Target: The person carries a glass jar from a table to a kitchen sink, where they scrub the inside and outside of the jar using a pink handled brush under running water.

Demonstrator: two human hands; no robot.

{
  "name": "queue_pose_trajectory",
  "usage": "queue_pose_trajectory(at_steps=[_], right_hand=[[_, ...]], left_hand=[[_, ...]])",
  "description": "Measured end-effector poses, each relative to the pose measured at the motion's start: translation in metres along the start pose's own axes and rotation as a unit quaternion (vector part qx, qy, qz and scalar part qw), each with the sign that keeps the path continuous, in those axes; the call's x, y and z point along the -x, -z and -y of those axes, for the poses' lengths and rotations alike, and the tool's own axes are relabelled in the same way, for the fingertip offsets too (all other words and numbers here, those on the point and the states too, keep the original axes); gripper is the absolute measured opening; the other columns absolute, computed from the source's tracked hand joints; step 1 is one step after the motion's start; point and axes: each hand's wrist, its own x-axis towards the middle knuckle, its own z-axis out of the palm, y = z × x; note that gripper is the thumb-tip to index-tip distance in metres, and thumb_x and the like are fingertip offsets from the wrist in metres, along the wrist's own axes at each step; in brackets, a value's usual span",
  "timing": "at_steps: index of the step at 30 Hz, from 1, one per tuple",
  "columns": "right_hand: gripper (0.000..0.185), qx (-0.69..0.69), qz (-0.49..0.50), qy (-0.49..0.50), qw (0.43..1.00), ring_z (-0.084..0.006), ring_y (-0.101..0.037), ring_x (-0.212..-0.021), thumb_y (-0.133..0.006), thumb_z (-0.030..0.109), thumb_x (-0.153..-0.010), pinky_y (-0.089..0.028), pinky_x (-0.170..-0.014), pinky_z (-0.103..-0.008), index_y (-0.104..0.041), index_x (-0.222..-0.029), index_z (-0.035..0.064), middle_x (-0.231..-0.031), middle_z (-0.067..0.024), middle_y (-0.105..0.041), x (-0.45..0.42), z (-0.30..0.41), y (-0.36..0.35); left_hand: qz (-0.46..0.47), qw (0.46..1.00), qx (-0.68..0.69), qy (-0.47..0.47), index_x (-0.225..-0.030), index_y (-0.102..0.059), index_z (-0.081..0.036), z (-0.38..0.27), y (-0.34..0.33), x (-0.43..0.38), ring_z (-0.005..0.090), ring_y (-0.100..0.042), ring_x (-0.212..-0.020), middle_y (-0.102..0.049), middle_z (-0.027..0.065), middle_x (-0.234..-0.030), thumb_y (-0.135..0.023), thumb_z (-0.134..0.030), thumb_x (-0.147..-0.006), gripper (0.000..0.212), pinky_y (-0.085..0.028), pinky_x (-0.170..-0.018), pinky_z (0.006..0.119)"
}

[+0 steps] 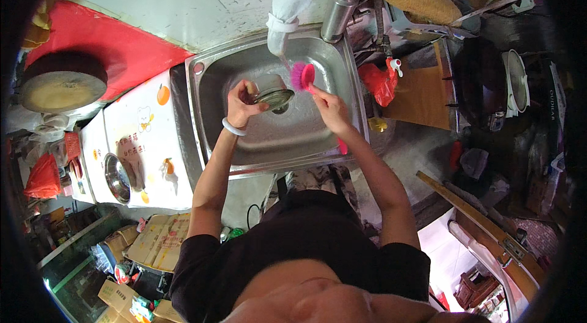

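My left hand [245,102], with a pale bangle at the wrist, grips a clear glass bowl [271,89] tilted over the stainless steel sink [257,146]. The bowl's greenish rim faces my body. My right hand [331,110] holds the pink handle of a scrub brush [304,77]; its bristles point left towards the bowl, with a gap between them. Just above the bristles is the cloth-wrapped end [279,36] of a curved metal faucet [337,11]. The sink drain [280,109] is partly hidden behind the bowl.
Left of the sink, a metal bowl [118,178] stands on a white patterned cover [158,149]. A round pan-like vessel [64,82] sits on a red surface [137,43]. On the right are a red plastic bag [381,84], a loofah [419,1] and a wooden board [417,89].
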Motion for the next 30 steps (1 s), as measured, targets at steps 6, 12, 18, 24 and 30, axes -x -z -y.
queue_pose_trajectory(at_steps=[6,12,18,24,30], right_hand=[[0.038,0.059,0.001,0.139,0.989,-0.0245,-0.057,-0.054,-0.053,0.011,-0.079,-0.043,-0.051,-0.035,-0.051,-0.115,0.0233,-0.066,-0.0148,-0.056,0.004,0.049,0.018],[0.038,0.147,0.004,0.155,0.977,-0.0288,-0.056,-0.052,-0.052,0.011,-0.078,-0.044,-0.05,-0.0389,-0.052,-0.114,0.0239,-0.058,-0.0139,-0.055,-0.012,0.054,0.023],[0.037,0.219,-0.02,0.238,0.946,-0.0277,-0.056,-0.053,-0.051,0.016,-0.08,-0.044,-0.05,-0.0391,-0.05,-0.116,0.0248,-0.058,-0.0143,-0.054,-0.009,0.063,0.015],[0.039,0.154,-0.004,0.179,0.972,-0.0255,-0.056,-0.05,-0.053,0.011,-0.077,-0.044,-0.047,-0.0366,-0.052,-0.114,0.0231,-0.057,-0.0121,-0.055,-0.025,0.042,0.025],[0.043,0.169,0.014,0.123,0.978,-0.0286,-0.055,-0.053,-0.052,0.01,-0.077,-0.044,-0.049,-0.038,-0.05,-0.116,0.0266,-0.058,-0.0123,-0.053,-0.028,0.029,0.033]], left_hand=[[0.003,0.998,-0.056,0.022,-0.067,-0.041,-0.009,0.01,-0.002,-0.007,0.0065,-0.035,-0.059,-0.037,-0.004,-0.064,-0.073,0.0,-0.046,0.039,-0.032,-0.055,0.02],[-0.022,0.99,-0.14,-0.023,-0.073,-0.052,-0.003,0.039,-0.01,-0.02,0.0095,-0.046,-0.06,-0.052,0.0001,-0.068,-0.075,-0.006,-0.049,0.034,-0.039,-0.056,0.022],[-0.004,0.988,-0.142,-0.054,-0.074,-0.05,-0.002,0.014,-0.033,-0.03,0.0074,-0.045,-0.059,-0.049,-0.0019,-0.066,-0.076,-0.006,-0.046,0.038,-0.039,-0.054,0.021],[-0.027,0.98,-0.198,0.015,-0.077,-0.051,-0.002,0.01,-0.025,-0.036,0.0062,-0.045,-0.059,-0.049,-0.0015,-0.066,-0.076,-0.008,-0.047,0.04,-0.039,-0.054,0.021],[-0.031,0.977,-0.206,-0.04,-0.066,-0.042,-0.007,0.014,-0.032,-0.037,0.0052,-0.031,-0.052,-0.034,-0.0055,-0.058,-0.076,-0.009,-0.047,0.039,-0.026,-0.045,0.02]])
